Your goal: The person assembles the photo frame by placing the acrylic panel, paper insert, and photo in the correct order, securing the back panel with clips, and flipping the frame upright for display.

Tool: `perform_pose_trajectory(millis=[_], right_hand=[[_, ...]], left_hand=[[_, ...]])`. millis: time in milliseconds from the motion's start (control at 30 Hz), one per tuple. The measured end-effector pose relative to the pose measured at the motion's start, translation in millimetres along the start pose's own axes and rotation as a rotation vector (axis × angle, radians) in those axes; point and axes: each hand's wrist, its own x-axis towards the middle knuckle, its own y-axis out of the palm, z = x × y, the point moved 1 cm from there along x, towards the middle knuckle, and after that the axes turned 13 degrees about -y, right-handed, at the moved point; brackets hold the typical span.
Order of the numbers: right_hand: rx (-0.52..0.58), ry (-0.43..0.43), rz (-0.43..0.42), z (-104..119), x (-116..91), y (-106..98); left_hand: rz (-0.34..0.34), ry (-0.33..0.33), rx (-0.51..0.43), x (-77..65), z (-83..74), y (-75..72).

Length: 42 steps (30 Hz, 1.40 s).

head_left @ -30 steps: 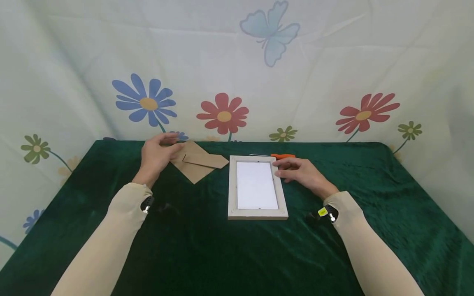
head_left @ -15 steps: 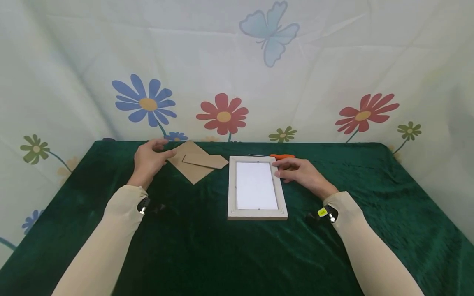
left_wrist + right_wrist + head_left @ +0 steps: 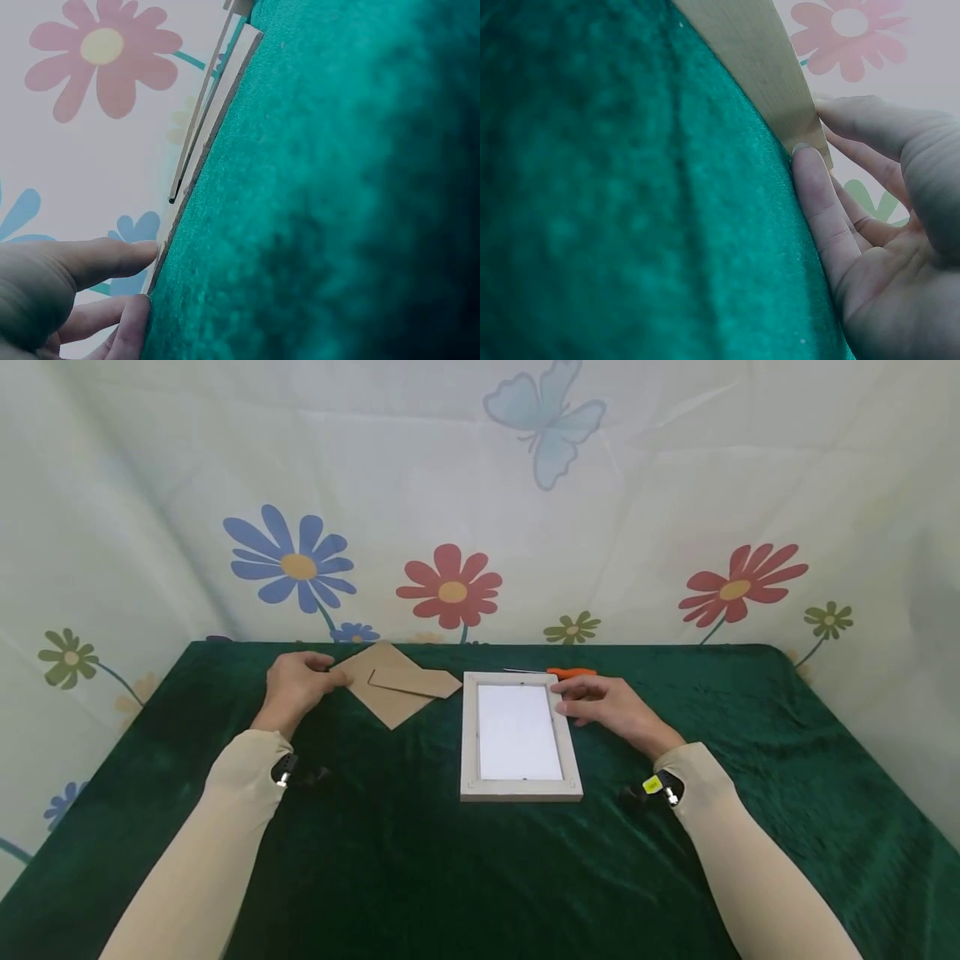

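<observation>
In the head view, a pale wooden picture frame (image 3: 471, 743) lies back side up, a white sheet (image 3: 519, 731) within it. My right hand (image 3: 611, 708) holds its upper right edge; in the right wrist view, thumb and fingers meet the frame's side (image 3: 769, 75). Left of the frame lies a brown backing board (image 3: 392, 710), turned like a diamond, with a folding stand leg (image 3: 416, 681) on it. My left hand (image 3: 296, 687) pinches the board's left corner, its fingertips on either side of that corner in the left wrist view.
Behind the frame lies a screwdriver with an orange handle (image 3: 572, 673), its thin shaft pointing left. Dark green velvet cloth (image 3: 420, 877) covers the table. A white curtain (image 3: 645, 510) printed with flowers and a butterfly hangs behind the far edge.
My left hand has slid left and toward me, from over the board's upper left side to its left corner. The frame, board and right hand have stayed in place.
</observation>
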Motion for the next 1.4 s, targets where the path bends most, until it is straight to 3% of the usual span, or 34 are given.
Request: perform_pose_trajectory(millis=[300, 733, 1000, 1133, 1300, 1400], right_hand=[[0.016, 0.002, 0.006, 0.8, 1.5, -0.9], [0.023, 0.002, 0.012, 0.3, 3.1, -3.0], [0.022, 0.006, 0.013, 0.1, 3.4, -2.3], [0.024, 0.012, 0.012, 0.8, 2.7, -1.9], [0.034, 0.018, 0.011, 0.9, 2.2, -2.2], [0.028, 0.018, 0.008, 0.9, 1.8, -2.2]], left_hand=[[0.002, 0.005, 0.031, -0.6, -1.3, -1.1], [0.070, -0.036, 0.007, 1.9, -1.1, -6.3], [0.140, -0.050, -0.155, 6.8, -0.3, -11.2], [0.148, -0.064, -0.286, 7.2, -3.0, -11.9], [0.113, -0.067, -0.494, 4.5, -7.9, -13.5], [0.075, -0.043, -0.554, 2.6, -10.8, -14.6]])
